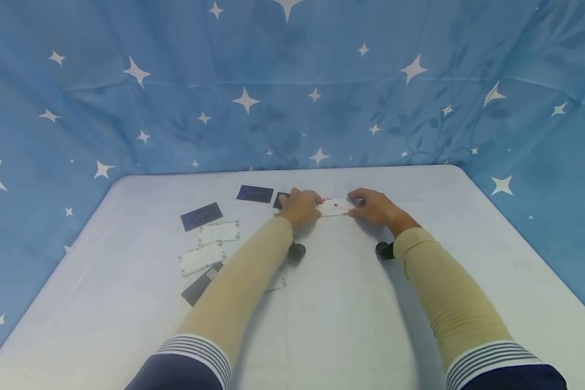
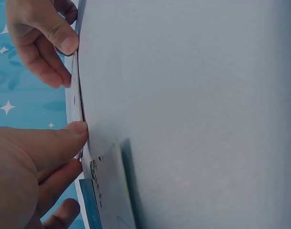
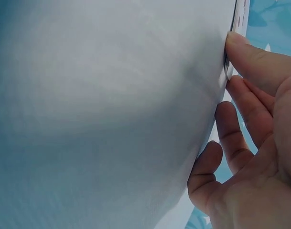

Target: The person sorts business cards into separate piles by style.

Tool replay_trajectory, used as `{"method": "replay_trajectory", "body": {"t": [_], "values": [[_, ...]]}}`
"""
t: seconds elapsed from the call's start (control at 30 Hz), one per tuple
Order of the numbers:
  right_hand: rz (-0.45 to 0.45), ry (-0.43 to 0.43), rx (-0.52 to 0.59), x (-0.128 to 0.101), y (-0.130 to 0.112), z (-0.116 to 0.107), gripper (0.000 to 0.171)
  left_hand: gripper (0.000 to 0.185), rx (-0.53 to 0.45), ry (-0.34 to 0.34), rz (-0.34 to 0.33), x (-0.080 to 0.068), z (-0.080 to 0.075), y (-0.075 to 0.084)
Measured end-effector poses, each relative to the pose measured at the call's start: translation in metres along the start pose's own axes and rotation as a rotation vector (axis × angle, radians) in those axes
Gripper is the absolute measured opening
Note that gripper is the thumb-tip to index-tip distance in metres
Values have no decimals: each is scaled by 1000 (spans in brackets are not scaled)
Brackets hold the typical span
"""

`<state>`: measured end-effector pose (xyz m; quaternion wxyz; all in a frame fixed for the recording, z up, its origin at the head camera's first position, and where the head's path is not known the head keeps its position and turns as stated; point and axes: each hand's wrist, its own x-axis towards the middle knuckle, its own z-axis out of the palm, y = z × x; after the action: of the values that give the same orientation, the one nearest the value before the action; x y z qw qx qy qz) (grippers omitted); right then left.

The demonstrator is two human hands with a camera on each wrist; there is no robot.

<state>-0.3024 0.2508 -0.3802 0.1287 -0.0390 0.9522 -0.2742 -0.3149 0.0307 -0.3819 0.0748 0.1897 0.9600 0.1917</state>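
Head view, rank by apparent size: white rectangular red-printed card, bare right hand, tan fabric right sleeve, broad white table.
1. Broad white table
2. Tan fabric right sleeve
3. Bare right hand
4. White rectangular red-printed card, partly covered

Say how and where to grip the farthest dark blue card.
Probably pinch the farthest dark blue card across its long edges near its left end, coming from the left: it lies flat, that end clear, while another dark card sits beside its right end.
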Motion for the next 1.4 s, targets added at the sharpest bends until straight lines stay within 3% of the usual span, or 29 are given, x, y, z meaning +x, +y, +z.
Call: {"method": "replay_trajectory", "body": {"t": [0.2, 0.33, 0.6, 0.8, 1.1, 1.23, 1.4], "values": [[-6, -6, 54, 2, -3, 4, 62, 46, -45, 13, -18, -6, -5, -8], [5, 4, 128, 1, 2, 8, 68, 48, -112, 17, -20, -7, -11, -22], [-56, 42, 123, -11, -10, 6, 63, 51, -169, 15, -18, -32, -52, -58], [-111, 31, 118, -20, -34, 16, 60, 55, -145, -6, -6, -50, -66, -82], [-240, -11, 86, -23, -63, 40, 59, 57, -93, -124, 5, -68, -56, -104], [-287, -37, 34, -24, -73, 47, 59, 58, -81, -142, 52, -69, -49, -105], [-293, -56, -7, -24, -84, 53, 61, 60, -68, -144, 56, -68, -43, -102]]}}
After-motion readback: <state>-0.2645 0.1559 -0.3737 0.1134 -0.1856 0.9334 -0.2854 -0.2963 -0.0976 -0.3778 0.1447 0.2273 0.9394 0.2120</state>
